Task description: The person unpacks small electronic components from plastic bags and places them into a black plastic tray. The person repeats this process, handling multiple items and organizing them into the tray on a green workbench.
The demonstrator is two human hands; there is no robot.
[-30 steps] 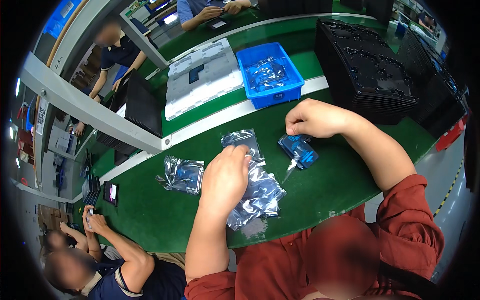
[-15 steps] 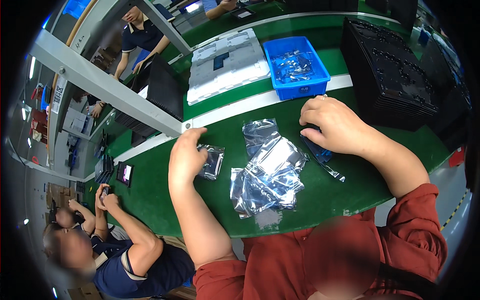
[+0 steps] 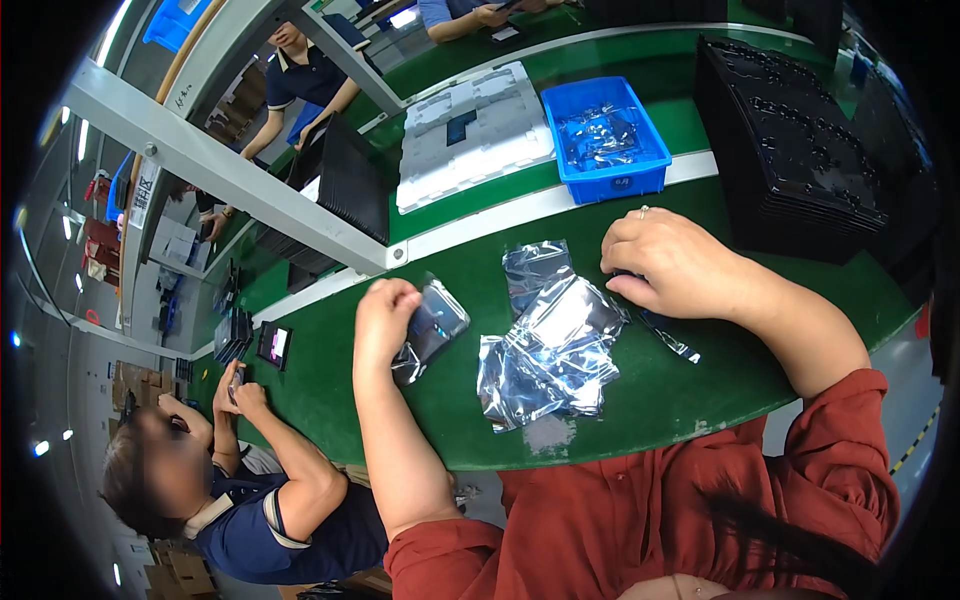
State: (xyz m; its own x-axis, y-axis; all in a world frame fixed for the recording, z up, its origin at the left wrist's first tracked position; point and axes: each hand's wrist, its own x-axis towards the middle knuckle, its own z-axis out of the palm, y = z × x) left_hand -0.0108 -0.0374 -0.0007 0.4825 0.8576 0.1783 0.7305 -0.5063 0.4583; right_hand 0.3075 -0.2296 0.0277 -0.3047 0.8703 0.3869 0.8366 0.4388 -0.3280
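Left hand [image 3: 385,318] grasps a silver bag [image 3: 430,330] off the green table [image 3: 640,400]; right hand [image 3: 672,262], curled, presses a strip [image 3: 668,336] beside the bag pile [image 3: 550,350].

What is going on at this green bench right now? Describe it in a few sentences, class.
A person in a red top sits at a green table. Their left hand grips a shiny silver bag lifted off the surface. Their right hand rests closed over a small dark item that is mostly hidden. A loose pile of silver bags lies between the hands. Beyond it are a blue bin of wrapped parts and stacked black trays. Other people work nearby.
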